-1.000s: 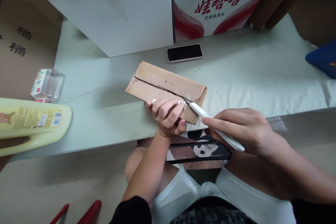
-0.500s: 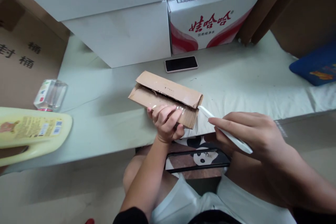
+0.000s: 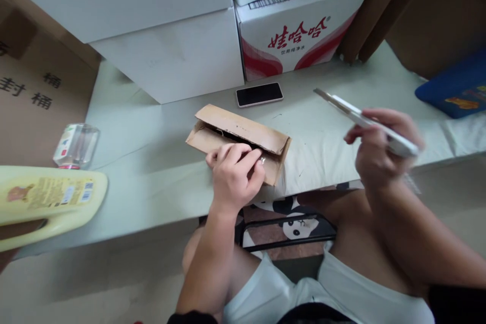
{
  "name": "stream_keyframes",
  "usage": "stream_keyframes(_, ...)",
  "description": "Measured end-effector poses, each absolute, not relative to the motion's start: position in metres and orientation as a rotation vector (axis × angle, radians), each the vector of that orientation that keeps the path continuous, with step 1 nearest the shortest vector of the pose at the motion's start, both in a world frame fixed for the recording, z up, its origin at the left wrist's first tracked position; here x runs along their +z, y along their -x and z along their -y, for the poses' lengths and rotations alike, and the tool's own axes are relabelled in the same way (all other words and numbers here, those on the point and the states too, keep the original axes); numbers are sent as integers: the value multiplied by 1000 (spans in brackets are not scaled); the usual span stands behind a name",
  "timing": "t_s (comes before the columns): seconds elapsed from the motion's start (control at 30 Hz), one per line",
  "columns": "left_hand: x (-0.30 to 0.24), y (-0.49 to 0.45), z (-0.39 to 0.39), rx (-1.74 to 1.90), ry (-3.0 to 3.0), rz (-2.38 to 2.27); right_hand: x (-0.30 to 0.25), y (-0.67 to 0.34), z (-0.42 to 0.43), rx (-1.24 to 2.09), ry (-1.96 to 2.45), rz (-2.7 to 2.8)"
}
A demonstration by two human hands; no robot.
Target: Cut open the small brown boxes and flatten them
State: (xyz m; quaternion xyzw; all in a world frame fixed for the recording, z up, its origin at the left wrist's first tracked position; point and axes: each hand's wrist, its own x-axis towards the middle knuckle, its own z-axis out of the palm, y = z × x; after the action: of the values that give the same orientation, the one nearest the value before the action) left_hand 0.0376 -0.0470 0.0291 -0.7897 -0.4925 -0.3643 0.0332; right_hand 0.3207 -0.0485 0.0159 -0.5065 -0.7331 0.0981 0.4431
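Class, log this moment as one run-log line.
left hand: holds cardboard parcel | right hand: holds utility knife in air, clear of parcel | parcel seam: open | phone: behind parcel

The cardboard parcel (image 3: 243,129) is plain brown card, matt and a little scuffed, with shiny patches of clear tape near its flap (they catch the light). The utility knife (image 3: 364,117) has a smooth white plastic body and a thin grey metal blade. The desk (image 3: 152,162) looks pale, smooth and matt. The phone (image 3: 259,94) is glossy black glass. The yellow jug (image 3: 49,197) is satiny plastic with a printed label. The white boxes (image 3: 170,55) behind are matt card.
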Motion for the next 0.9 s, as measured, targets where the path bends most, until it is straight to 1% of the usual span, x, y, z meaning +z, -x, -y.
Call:
stream_keyframes(0.07,39,-38,48,-988,2477,1580,7,-315,34,120,1346,1678)
stream_keyframes(0.17,45,-38,49,-865,2531,1594,-5,-304,14,42,1558,1880)
stream_keyframes(0.3,44,-36,51,-783,2543,1616,-21,-299,0,96,1880,2109)
stream_keyframes(0.5,39,-31,49,-894,2574,1608,-30,-299,1,222,2158,2079)
stream_keyframes(0.57,38,-24,46,-975,2599,1607,-30,-298,4,173,2130,2049)
stream_keyframes(0.63,35,-11,41,-1085,2644,1582,-29,-294,8,152,2010,2070)
stream_keyframes(0.73,25,17,33,-1289,2713,1563,-29,-281,13,269,1769,2234)
stream_keyframes(0.83,10,45,27,-1639,2630,1714,-30,-261,20,450,1581,2442)
stream_keyframes(0.9,-1,60,25,-1958,2437,1834,-32,-246,23,563,1492,2528)
